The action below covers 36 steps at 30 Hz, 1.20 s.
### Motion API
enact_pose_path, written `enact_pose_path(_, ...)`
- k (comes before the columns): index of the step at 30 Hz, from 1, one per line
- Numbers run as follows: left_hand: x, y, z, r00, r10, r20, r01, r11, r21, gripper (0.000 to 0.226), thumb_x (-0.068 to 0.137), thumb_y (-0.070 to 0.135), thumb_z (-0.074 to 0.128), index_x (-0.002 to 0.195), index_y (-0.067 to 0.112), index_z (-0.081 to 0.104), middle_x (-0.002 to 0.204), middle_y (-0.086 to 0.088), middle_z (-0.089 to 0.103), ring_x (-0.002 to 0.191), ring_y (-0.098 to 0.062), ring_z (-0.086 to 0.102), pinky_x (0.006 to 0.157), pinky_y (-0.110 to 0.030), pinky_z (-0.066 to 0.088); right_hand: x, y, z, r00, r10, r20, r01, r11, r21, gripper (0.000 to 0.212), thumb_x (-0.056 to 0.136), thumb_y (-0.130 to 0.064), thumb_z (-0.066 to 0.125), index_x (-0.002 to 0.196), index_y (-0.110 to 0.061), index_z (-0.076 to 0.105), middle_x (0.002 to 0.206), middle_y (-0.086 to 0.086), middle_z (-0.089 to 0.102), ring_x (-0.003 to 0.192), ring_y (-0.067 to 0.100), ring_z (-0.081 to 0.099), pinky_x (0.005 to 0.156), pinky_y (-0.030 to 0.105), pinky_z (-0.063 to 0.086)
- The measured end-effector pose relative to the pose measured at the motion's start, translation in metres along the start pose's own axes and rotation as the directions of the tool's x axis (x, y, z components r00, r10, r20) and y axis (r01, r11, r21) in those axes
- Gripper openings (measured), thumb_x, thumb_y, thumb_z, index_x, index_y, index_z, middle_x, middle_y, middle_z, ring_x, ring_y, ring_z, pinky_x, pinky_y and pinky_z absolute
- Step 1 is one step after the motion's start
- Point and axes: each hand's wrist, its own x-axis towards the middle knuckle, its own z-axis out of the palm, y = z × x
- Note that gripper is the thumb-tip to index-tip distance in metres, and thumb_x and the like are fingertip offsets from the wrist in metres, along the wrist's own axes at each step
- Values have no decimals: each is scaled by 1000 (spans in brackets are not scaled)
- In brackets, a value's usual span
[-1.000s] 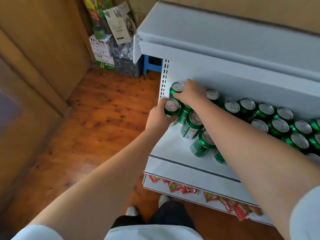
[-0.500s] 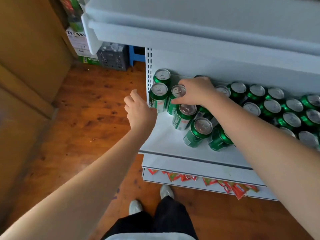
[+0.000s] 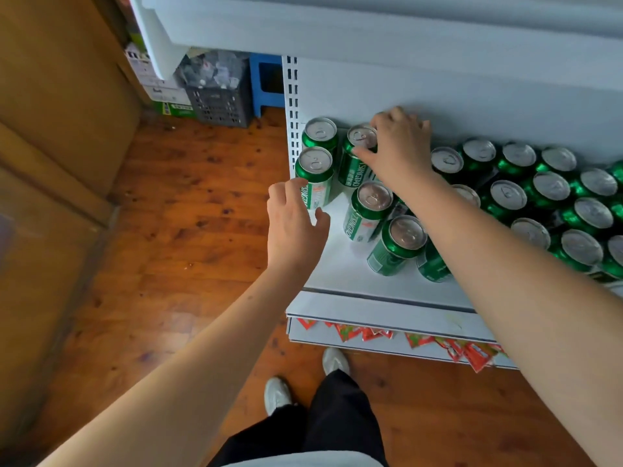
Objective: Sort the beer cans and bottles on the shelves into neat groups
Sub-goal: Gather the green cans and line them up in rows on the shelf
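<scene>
We're looking down at a white shelf (image 3: pixel 340 271) w/ green beer cans on it. Our right hand (image 3: pixel 399 144) reaches to the far left part of the shelf, fingers curled over the top of one upright can (image 3: pixel 358 153), thumb at its near rim, so it's gripping that can. Two more cans stand at the far left edge by the slotted upright: a far one (image 3: pixel 319 133) & a near one (image 3: pixel 315 175), just beside each other. Our left hand (image 3: pixel 295 224) hovers at the shelf's left edge, fingers loosely spread, holding nothing, fingertips near the near-left can; can't tell if they touch. Near our right forearm, a few cans (image 3: pixel 371 210) lean unevenly. To the right, a dense cluster of cans (image 3: pixel 546 193) fills the shelf. Below, red packets (image 3: pixel 371 332) hang off a lower shelf edge.
</scene>
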Motion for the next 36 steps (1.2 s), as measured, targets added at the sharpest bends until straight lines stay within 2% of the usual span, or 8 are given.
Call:
enact_pose_path(3,6,-9,-3,997,-58,49,60,998,-29,53,91,21,66,137,18,42,139,-4,41,122,-20,48,96,-31,51,-31,1,-17,995,-14,-100,18,999,42,57,88,-64,50,112,-14,61,109,8,63,103,31,56,86,41,43)
enact_pose_path(8,30,-15,-7,964,-141,225,175,975,-138,65,91,29,67,146,21,34,144,-3,45,116,-15,56,94,-28,50,-69,5,-25,935,-200,294,202,979,24,66,72,-77,59,106,-20,58,102,2,63,96,24,49,70,35,45)
enact_pose_path(15,41,-17,-8,931,-191,310,235,966,-110,63,89,30,67,145,22,39,142,-1,52,128,-16,50,88,-25,40,-52,-4,-17,976,-190,109,185,981,61,68,73,-69,67,114,-15,56,101,6,66,101,28,53,77,39,41)
enact_pose_path(21,31,-7,-18,915,-94,392,173,970,-171,47,91,19,58,137,22,49,129,3,61,104,-20,62,77,-26,46,-49,-10,-13,989,-78,128,56,984,167,71,78,-60,69,126,-10,53,122,13,57,111,33,53,88,42,46)
enact_pose_path(24,29,-12,-20,912,-126,390,196,970,-145,51,93,22,58,142,22,45,143,-2,52,118,-21,59,83,-27,43,-88,10,-32,998,60,34,-66,970,236,63,80,-60,67,117,-11,58,115,10,60,106,29,56,84,40,48)
enact_pose_path(29,0,-16,-23,936,-3,351,64,984,-164,52,95,19,61,144,16,45,141,-3,49,121,-15,56,91,-21,48,-157,18,-29,977,80,198,-84,996,9,71,71,-74,64,110,-16,53,99,6,64,94,29,58,69,35,45)
enact_pose_path(33,-38,-10,1,820,126,558,-34,985,-172,84,84,30,76,152,17,29,148,-4,42,131,-17,47,105,-31,46,-158,3,-23,985,116,129,-137,975,174,69,68,-56,79,120,-19,54,99,6,65,97,29,58,67,32,44)
enact_pose_path(36,-42,-6,12,897,83,435,8,979,-204,85,75,35,83,146,21,38,140,-1,50,124,-16,52,101,-35,48,-151,-21,-19,992,101,77,-119,952,283,62,66,-60,79,110,-22,57,97,2,66,91,25,60,67,33,50)
